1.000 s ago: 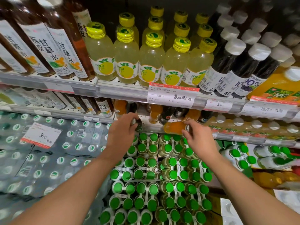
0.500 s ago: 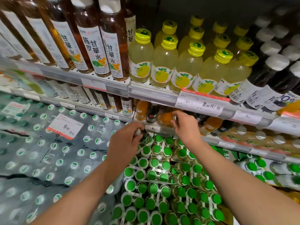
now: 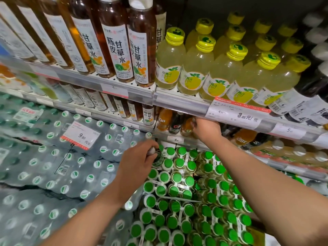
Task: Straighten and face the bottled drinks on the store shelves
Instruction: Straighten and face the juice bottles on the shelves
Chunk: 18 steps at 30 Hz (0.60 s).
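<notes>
Left hand (image 3: 137, 161) clamped on a small dark bottle (image 3: 158, 158), held low over the green caps. Right hand (image 3: 206, 129) curled round an orange bottle (image 3: 187, 127) on the shelf just ahead. Next, likely: turn its label outward and slot the dark one beside it.

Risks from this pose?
1. The left hand holds a dark bottle by its neck above the green-capped packs; a slipped grip could drop it onto them.
2. The right hand works an orange bottle under the shelf rail, which may bump the neighbouring bottles.
</notes>
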Motion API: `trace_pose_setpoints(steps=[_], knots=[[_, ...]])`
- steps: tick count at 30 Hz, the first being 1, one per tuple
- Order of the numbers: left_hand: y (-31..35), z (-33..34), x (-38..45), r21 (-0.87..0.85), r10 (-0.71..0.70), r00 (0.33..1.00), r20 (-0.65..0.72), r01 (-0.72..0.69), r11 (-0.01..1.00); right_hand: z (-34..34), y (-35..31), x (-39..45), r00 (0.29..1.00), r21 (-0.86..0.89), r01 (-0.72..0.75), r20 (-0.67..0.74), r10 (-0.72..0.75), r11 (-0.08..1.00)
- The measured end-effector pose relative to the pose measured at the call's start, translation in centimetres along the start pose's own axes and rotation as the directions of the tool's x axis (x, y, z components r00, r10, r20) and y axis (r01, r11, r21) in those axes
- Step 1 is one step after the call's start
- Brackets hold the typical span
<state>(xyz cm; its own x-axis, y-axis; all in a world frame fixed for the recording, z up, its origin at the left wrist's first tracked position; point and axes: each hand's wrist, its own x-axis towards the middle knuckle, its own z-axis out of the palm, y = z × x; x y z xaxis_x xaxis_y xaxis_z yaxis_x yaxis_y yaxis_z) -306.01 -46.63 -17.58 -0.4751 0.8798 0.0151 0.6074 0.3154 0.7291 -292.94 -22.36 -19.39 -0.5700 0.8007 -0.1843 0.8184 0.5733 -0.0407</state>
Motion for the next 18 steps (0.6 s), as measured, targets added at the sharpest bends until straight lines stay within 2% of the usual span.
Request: trace_pose_setpoints(steps=[3, 6, 8, 13, 18], knots=[[0.2, -0.1, -0.3, -0.019, -0.014, 1.0, 0.006, 0.014, 1.0, -0.2, -0.1, 0.7, 0.997, -0.009, -0.04, 0.066, 0.04, 0.999], [0.4, 0.0, -0.4, -0.016, -0.017, 1.0, 0.022, 0.018, 1.0, -0.2, 0.1, 1.3, 0.975, 0.033, -0.084, 0.207, 0.076, 0.996], [0.5, 0.0, -0.4, -0.002, -0.014, 1.0, 0.022, 0.014, 1.0, -0.3, 0.4, 1.2, 0.972, 0.061, -0.085, 0.223, 0.069, 0.995], [0.6, 0.3, -0.3, 0.037, -0.015, 0.999, 0.038, 0.014, 0.999, 0.0, 1.1, -0.6, 0.994, 0.143, -0.037, 0.106, 0.022, 0.989], [1.1, 0.8, 0.1, 0.065, -0.014, 0.999, 0.051, 0.01, 0.998, 0.5, 1.3, -5.0, 0.994, 0.355, 0.052, -0.107, -0.015, 0.933]])
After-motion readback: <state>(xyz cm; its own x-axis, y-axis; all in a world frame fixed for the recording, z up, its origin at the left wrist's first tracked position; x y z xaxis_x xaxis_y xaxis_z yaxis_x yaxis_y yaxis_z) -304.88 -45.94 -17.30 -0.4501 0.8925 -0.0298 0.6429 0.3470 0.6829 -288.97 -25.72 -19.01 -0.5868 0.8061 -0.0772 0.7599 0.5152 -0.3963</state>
